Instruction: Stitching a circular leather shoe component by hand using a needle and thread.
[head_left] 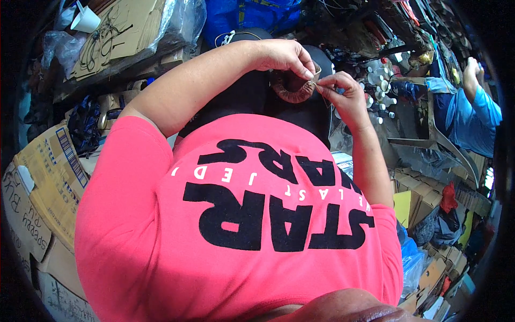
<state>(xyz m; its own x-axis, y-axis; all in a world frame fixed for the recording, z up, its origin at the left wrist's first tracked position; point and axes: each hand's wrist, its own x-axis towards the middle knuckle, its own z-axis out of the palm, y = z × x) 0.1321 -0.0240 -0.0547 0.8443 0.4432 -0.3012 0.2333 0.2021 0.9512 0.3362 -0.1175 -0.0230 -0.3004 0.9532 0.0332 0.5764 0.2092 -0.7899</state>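
A ring-shaped coil of copper-brown wire (292,92) rests on my lap over dark trousers. My left hand (287,56) pinches a small pale strip (316,72) at the coil's upper right edge. My right hand (343,91) meets it from the right, fingertips closed on the same strip and a thin wire end. Both hands touch each other at the fingertips just above the coil. My bright pink shirt (241,225) fills the lower half of the view.
Cardboard boxes (48,177) stack at my left. A white paper cup (85,20) sits on flattened cardboard at top left. Small white spools and parts (378,86) clutter a bench at right, where another person in a blue sleeve (477,115) works.
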